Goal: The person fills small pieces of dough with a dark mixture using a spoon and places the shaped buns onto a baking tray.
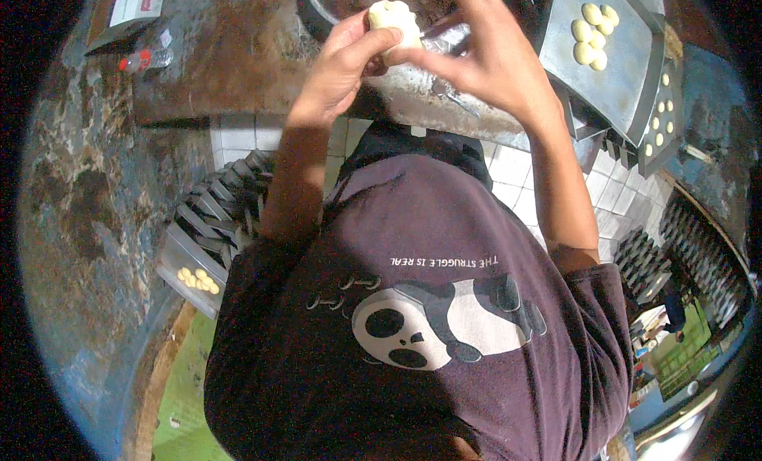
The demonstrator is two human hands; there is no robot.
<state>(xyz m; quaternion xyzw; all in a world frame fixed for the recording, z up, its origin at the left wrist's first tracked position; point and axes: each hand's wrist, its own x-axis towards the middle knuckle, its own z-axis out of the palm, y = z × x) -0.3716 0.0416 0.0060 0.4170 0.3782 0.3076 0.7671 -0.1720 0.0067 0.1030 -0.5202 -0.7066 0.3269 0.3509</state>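
Near the top of the head view, my left hand [340,68] is closed around a lump of pale yellow dough [394,18] with a bumpy, folded top. Its thumb presses on the near side of the dough. My right hand [496,68] is beside it with the thumb reaching to the dough's lower edge and the other fingers stretched upward, apart. Behind both hands lies a dark round pan [313,13], partly hidden by them. A shiny, crumpled-looking item [448,42] shows between the hands, too covered to name.
To the right, a metal tray [615,80] carries several dough balls [591,36]; another tray [675,104] with smaller balls lies beyond it. A plastic bottle [149,60] lies on the worn table at left, near a box [136,5]. Stacked trays [210,215] stand lower left.
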